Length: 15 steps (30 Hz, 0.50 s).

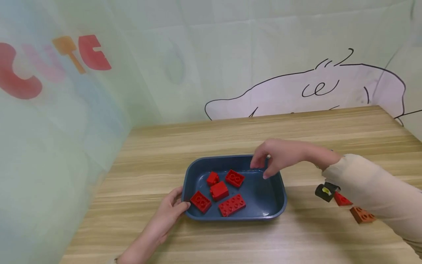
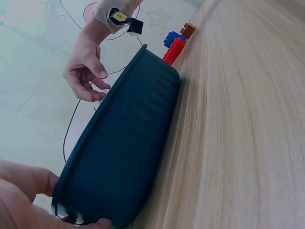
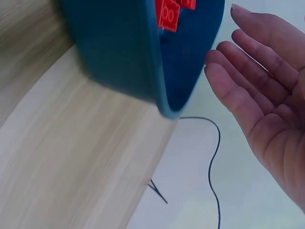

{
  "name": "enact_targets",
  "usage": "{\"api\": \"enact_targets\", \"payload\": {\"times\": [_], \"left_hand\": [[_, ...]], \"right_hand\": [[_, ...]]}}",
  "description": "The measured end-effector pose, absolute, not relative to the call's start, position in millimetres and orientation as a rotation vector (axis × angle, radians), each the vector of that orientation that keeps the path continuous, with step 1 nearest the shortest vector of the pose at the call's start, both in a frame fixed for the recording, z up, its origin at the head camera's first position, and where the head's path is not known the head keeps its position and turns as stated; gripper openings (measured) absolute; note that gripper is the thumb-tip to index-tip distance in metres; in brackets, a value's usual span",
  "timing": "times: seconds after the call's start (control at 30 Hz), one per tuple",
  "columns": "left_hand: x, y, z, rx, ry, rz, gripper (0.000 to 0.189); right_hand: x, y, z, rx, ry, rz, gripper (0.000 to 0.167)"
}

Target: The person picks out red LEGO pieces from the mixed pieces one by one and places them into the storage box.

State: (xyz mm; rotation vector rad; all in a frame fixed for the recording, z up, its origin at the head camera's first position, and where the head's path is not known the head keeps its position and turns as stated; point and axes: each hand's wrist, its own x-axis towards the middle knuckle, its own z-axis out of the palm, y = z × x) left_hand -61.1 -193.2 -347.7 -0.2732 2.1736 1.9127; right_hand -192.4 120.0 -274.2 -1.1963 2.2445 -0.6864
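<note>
A dark blue tray (image 1: 263,219) stands on the wooden table with several red toy bricks in its left and middle part. Among them are an eight-stud brick (image 1: 232,205) near the front wall and a brick (image 1: 200,202) by the left end. My left hand (image 1: 171,209) grips the left end of the tray, its thumb at the rim. Above the right end hovers my right hand (image 1: 278,156); in the right wrist view its fingers (image 3: 257,59) are loosely bent, with nothing between them.
Right of the tray, partly behind the right sleeve, lie a red brick (image 1: 343,200) and an orange-brown brick (image 1: 362,215). The left wrist view also shows a blue brick (image 2: 173,38) there. A printed cloth (image 1: 158,73) hangs behind the table (image 1: 132,172) and along its left side.
</note>
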Motion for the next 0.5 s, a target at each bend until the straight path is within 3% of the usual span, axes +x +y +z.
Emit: {"api": "enact_targets", "payload": {"times": [0.5], "left_hand": [[-62,-196,-349,-0.257,2.189,1.898,0.056]], "right_hand": [[-190,160,-269,-1.129,2.326,-0.743,0.033]]}}
